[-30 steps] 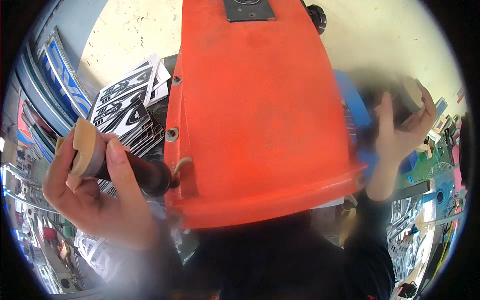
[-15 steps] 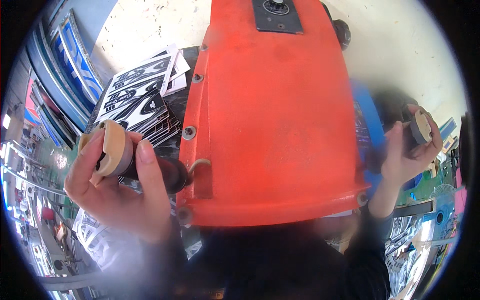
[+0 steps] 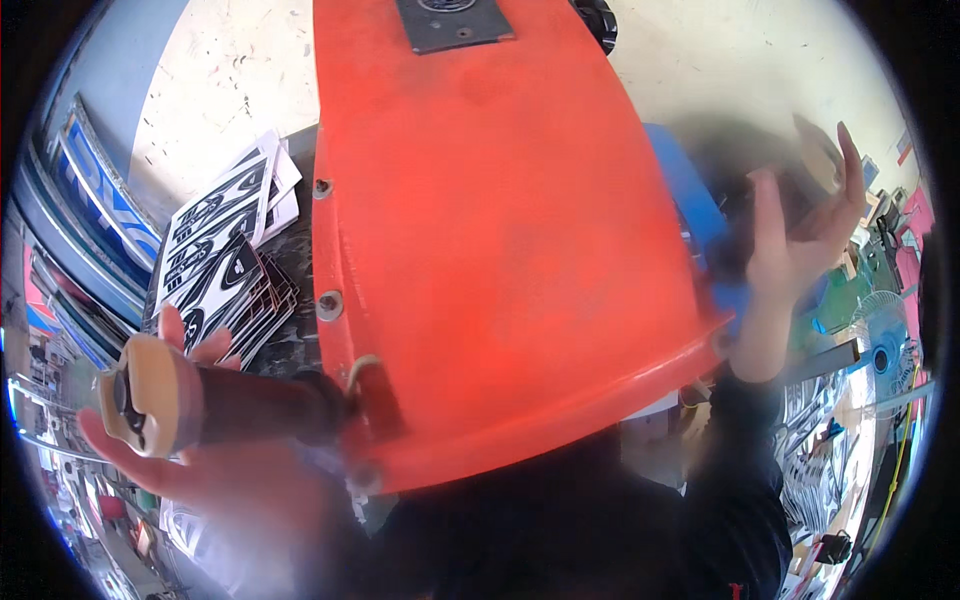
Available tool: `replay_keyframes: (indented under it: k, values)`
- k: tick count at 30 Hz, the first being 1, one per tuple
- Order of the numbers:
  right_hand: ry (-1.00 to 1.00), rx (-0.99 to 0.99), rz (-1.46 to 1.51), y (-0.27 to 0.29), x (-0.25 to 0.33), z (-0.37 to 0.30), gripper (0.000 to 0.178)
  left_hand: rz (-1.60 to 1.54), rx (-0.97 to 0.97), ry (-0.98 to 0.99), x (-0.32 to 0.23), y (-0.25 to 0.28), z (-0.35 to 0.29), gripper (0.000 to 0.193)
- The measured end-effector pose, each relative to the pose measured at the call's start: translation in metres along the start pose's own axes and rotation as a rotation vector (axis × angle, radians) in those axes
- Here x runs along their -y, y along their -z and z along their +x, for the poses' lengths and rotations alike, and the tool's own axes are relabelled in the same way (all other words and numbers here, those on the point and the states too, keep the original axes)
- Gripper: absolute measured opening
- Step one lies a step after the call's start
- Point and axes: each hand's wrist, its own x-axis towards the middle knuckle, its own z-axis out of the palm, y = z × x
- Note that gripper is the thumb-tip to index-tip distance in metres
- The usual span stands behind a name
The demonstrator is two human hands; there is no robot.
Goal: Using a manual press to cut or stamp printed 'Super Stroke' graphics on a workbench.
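Since half a second ago my left hand has opened: fingers that were wrapped over the dark handle are now spread flat under it, so the grip is released and the handle rests on my palm at most. Means the left side of the big orange housing is no longer clamped by me.

Orange housing fills the middle of the view, a grey plate at its top edge, the lower rim curving toward my chest. The handle sticks out from the housing's lower left edge, tan end cap pointing at the camera.

Right hand is up off the housing's right edge, fingers extended, heavily blurred. A tan round piece sits at the fingertips; can't tell whether I'm pinching it or merely touching it. Right handle is lost in the blur.

Black-and-white printed sheets lie stacked on the surface beyond the housing's left edge, partly hidden behind it. What's under the housing: not visible.
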Motion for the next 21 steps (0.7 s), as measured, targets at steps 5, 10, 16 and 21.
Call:
replay_keyframes:
  k: [5,10,16,21]
  values:
    - [0.046,-0.05,-0.097,0.018,-0.04,0.01,0.068,-0.164,0.062,0.19,0.0,-0.006,-0.022,0.119]
    - [-0.116,-0.076,-0.319,0.036,-0.075,0.021,0.073,-0.33,0.34,0.284,0.006,-0.006,-0.034,0.131]
    - [-0.197,0.047,-0.957,0.039,-0.065,0.036,0.071,-0.066,0.795,0.165,0.018,0.009,-0.039,0.134]
    - [-0.355,0.217,0.336,0.036,-0.002,0.007,0.076,0.18,0.893,0.27,0.023,0.012,-0.05,0.133]
